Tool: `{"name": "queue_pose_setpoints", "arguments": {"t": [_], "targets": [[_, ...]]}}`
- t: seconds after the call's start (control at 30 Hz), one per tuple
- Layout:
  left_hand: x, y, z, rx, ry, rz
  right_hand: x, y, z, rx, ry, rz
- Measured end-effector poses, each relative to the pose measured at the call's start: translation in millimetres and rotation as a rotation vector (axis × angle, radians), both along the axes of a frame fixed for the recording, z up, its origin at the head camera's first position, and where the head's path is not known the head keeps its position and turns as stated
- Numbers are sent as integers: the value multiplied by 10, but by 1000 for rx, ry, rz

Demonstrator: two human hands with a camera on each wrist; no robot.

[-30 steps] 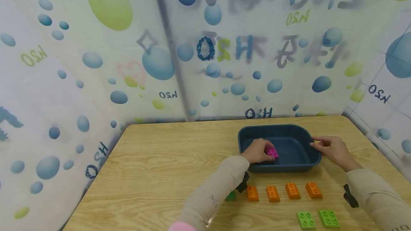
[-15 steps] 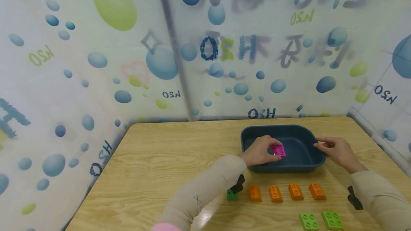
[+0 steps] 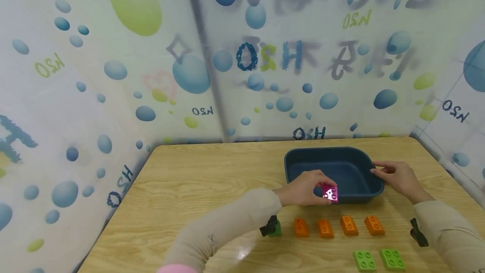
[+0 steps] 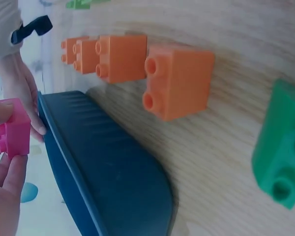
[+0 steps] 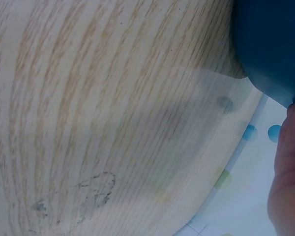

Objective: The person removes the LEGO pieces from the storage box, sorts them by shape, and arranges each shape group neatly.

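Observation:
In the head view my left hand [image 3: 305, 189] pinches a pink toy brick [image 3: 330, 194] between thumb and fingers, above the near rim of a dark blue bin [image 3: 354, 176]. The pink brick [image 4: 18, 129] shows at the left of the left wrist view, studs facing left. My right hand [image 3: 402, 180] grips the bin's right rim with thumb and fingers. The right wrist view shows only part of that hand [image 5: 291, 172] against the bin wall [image 5: 273, 44]. No bricks show in the visible part of the bin.
Several orange bricks [image 3: 349, 226] stand in a row before the bin. A dark green brick [image 3: 278, 229] is left of them, partly behind the left wrist strap [image 3: 269, 226]. Two light green bricks [image 3: 392, 259] lie nearer on the wooden table [image 3: 197, 180]. A patterned curtain [image 3: 242, 96] hangs behind.
My left hand has lifted the pink brick from inside the bin and brought it toward me, over the near rim. My right hand stays at the bin's right rim.

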State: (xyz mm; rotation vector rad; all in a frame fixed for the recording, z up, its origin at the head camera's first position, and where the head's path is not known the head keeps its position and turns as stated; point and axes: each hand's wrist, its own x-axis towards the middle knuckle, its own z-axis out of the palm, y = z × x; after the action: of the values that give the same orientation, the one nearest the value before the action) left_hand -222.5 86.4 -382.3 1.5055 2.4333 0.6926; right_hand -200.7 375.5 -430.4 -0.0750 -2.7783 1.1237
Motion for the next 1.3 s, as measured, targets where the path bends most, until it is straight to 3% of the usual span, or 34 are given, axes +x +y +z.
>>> {"name": "queue_pose_setpoints", "arguments": {"t": [0.17, 0.4, 0.67, 0.97, 1.3], "targets": [[116, -75, -13, -19, -27, -47, 1, -2, -8, 9, 6, -2], [378, -124, -103, -60, -23, -98, 3, 1, -17, 11, 0, -8], [607, -155, -223, -110, -44, -64, 3, -5, -8, 11, -4, -7], [758, -155, -398, -95, -104, -17, 7, -9, -2, 8, 10, -2], [812, -133, -575, -102, -185, 1, 3, -12, 6, 10, 24, -9]]}}
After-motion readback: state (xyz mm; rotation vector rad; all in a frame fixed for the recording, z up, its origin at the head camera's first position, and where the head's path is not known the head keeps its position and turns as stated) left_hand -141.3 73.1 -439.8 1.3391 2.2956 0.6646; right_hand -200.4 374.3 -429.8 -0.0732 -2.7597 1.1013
